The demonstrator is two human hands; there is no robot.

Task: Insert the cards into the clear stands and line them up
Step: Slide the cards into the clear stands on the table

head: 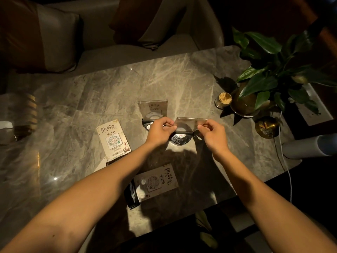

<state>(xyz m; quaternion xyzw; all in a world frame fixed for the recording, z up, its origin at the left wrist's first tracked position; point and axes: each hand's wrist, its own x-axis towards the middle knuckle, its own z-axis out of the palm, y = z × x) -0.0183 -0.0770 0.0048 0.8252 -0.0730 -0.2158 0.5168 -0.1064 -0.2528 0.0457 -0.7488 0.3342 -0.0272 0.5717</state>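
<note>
Both my hands pinch a clear stand (188, 123) on a black base (180, 139) at the table's middle. My left hand (159, 131) grips its left edge and my right hand (212, 133) its right edge. Behind it stands another clear stand (152, 108) with a card inside, on its own black base. A loose card marked 10 (114, 138) lies flat to the left. Nearer me, a stand with the card marked 06 (155, 180) lies flat on the table.
The marble table (91, 99) carries a potted plant (269, 79), a toothpick holder (223, 100) and a brass ashtray (267, 126) at the right. A white cable (287, 170) hangs over the right edge. A sofa with cushions stands behind the table.
</note>
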